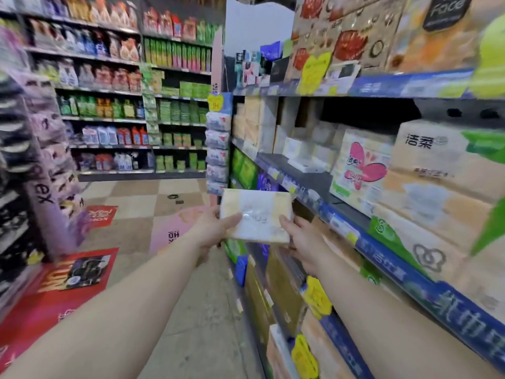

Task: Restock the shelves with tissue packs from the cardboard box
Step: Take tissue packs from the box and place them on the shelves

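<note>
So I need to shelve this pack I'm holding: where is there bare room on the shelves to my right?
The tissue pack is held in the left hand and right hand. Bare grey shelf shows between the beige stacks further along and the pink-flower pack. Nearer you, cartons fill the shelf to its edge.

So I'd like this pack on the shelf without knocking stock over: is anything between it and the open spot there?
Nothing visible blocks it. Both hands, left and right, hold the tissue pack just outside the shelf edge; the bare gap lies beyond.
</note>
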Demonstrator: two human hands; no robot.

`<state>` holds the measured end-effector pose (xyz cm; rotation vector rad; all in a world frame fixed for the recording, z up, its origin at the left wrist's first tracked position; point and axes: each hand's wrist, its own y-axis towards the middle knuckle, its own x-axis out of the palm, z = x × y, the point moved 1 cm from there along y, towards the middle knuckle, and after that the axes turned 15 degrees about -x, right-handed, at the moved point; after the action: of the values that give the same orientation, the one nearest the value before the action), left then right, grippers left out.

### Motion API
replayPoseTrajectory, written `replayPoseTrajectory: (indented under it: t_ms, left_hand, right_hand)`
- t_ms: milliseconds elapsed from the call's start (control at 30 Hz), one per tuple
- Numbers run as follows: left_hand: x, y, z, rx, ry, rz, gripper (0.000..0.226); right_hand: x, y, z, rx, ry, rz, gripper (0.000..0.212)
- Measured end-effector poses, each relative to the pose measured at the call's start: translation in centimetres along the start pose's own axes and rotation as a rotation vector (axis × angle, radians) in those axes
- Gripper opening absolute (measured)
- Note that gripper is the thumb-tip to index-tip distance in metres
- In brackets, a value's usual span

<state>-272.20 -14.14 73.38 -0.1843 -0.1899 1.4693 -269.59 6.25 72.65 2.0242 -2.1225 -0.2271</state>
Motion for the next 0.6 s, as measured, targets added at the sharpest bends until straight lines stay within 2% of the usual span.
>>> replayPoseTrajectory:
  t_ms: [167,267,367,600]
  left_hand:
    - [-3.1,10.9,2.4,0.031,0.028,-0.056,0.004]
    - [-5.6,17.4,5.0,0.04,0.049,-0.082,0.009]
    - [-7.2,23.8,8.6,0.068,0.112,-0.102,0.03]
    - [-2.9,36.0,14.4,0.17,0.255,-0.307,0.027]
  right_hand:
    - [2.7,9.7,3.1,-0.003,-0.014,0.049,0.023]
    - [4.8,16.1,3.9,-0.011,-0.023,0.088,0.023]
    - [6.2,22.2,3.7,-0.037,-0.045,0.14,0.017]
    - [2.0,30.7,3.0,-0.084,-0.181,0.286,0.036]
